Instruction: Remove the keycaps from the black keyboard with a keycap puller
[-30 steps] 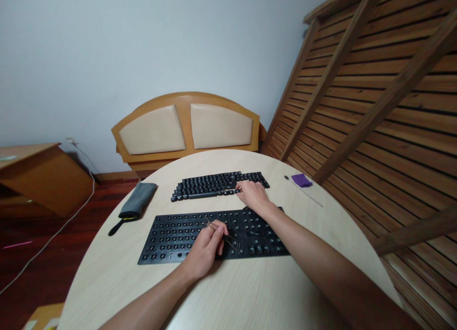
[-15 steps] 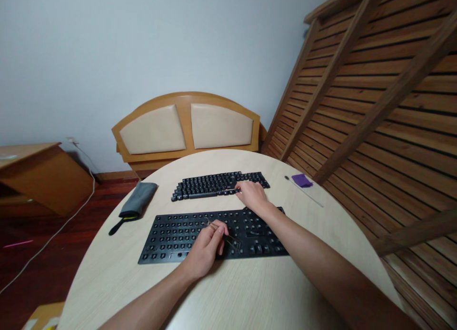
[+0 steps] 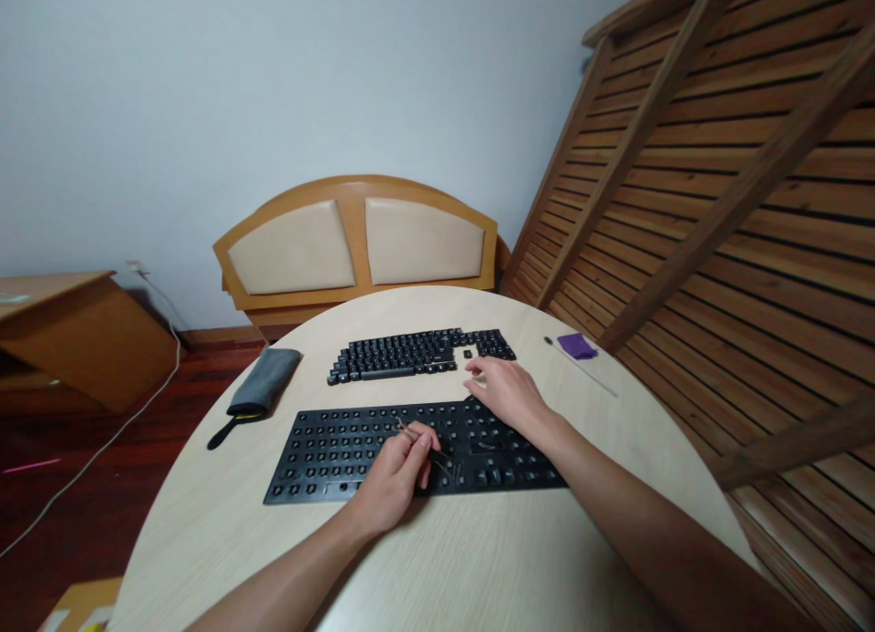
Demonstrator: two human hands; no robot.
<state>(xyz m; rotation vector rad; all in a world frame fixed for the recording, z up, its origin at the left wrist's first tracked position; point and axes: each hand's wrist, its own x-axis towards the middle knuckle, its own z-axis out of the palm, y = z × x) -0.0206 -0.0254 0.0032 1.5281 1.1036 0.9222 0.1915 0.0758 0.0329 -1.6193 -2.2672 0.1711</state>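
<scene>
My left hand [image 3: 393, 477] rests over the middle of a black keyboard base [image 3: 321, 468], its fingers closed round a thin wire keycap puller [image 3: 444, 457]. The puller's wire ends stick out on both sides of the fist. Most of the base shows bare switches, with a few keycaps [image 3: 496, 476] on its near right part. My right hand [image 3: 509, 390] hovers just past the base's far edge, thumb and forefinger apart, nothing visible between them. Beyond its fingertips a single black keycap [image 3: 468, 353] lies on the table, beside rows of loose black keycaps [image 3: 396, 351] set out in keyboard order.
A grey pouch [image 3: 265, 383] with a black strap lies at the left of the round table [image 3: 437, 559]. To the right are a purple cloth [image 3: 577, 346] and a thin stick brush [image 3: 581, 366]. A headboard [image 3: 360, 240] stands behind, and wooden slats [image 3: 717, 222] lean at right.
My right hand has drawn back to the right from the keycap rows, its fingers parting and uncovering the single keycap. My left hand has stayed in place with the puller.
</scene>
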